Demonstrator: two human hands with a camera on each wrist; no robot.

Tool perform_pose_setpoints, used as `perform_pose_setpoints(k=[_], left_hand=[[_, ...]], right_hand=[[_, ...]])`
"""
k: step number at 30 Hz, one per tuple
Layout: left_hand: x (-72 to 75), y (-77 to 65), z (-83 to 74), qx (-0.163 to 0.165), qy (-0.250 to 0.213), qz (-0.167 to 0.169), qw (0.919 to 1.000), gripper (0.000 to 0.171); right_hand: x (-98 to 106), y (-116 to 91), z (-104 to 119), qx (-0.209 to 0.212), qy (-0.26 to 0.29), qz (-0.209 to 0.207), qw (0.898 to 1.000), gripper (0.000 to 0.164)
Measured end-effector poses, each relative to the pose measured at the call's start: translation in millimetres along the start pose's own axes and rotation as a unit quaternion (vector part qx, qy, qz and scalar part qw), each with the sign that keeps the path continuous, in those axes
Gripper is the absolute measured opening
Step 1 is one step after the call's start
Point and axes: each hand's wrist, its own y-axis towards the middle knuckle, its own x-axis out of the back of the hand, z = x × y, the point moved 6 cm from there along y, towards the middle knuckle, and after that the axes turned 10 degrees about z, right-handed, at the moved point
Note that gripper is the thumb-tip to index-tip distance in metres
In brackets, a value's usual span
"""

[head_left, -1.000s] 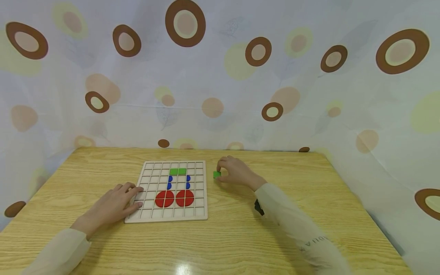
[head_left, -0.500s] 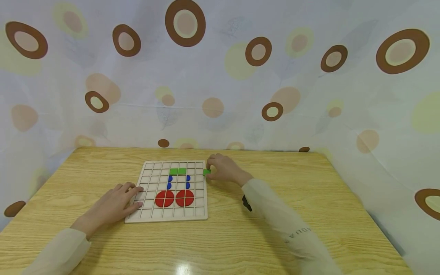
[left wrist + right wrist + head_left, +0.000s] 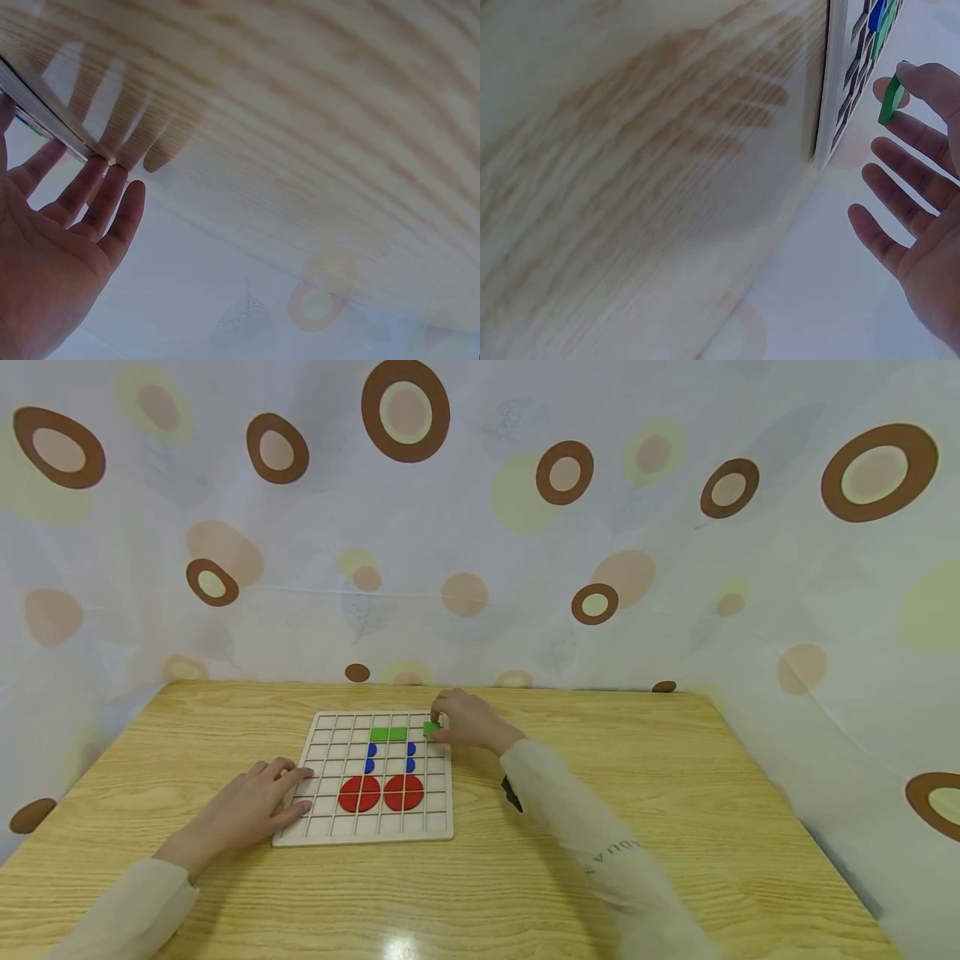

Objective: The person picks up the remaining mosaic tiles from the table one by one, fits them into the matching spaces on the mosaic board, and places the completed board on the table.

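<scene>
A pale grid board (image 3: 322, 827) lies on the wooden table, its square cells framed by thin ridges. Two green squares (image 3: 388, 734) sit side by side in an upper row. Below them are several blue half-round pieces (image 3: 410, 765) in two columns, then two red circles (image 3: 359, 794), each made of several quarter pieces. My right hand (image 3: 472, 722) pinches a green square tile (image 3: 431, 728) between thumb and index finger above the board's upper right; the right wrist view shows the tile (image 3: 892, 101) edge-on, apart from the board. My left hand (image 3: 243, 810) rests at the board's left edge, fingers spread.
The wooden table (image 3: 600, 877) extends around the board on all sides. A patterned cloth (image 3: 465, 543) hangs behind the table and along its sides. A dark object (image 3: 512, 794) shows under the right sleeve.
My right hand has carried the green square tile leftward, from beside the board to over its upper right cells. The left hand and the pieces on the board have stayed put.
</scene>
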Motion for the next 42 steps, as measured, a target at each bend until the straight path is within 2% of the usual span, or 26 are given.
perform_pose_setpoints(k=[24,42], left_hand=[[-0.5,0.3,-0.2,0.001,0.005,-0.004,1.0000,0.044],[-0.9,0.0,-1.2,-0.002,0.007,-0.006,1.0000,0.043]], right_hand=[[-15,24,8,-0.018,-0.016,0.026,0.999,0.028],[-18,24,12,-0.039,-0.022,0.033,0.998,0.027]])
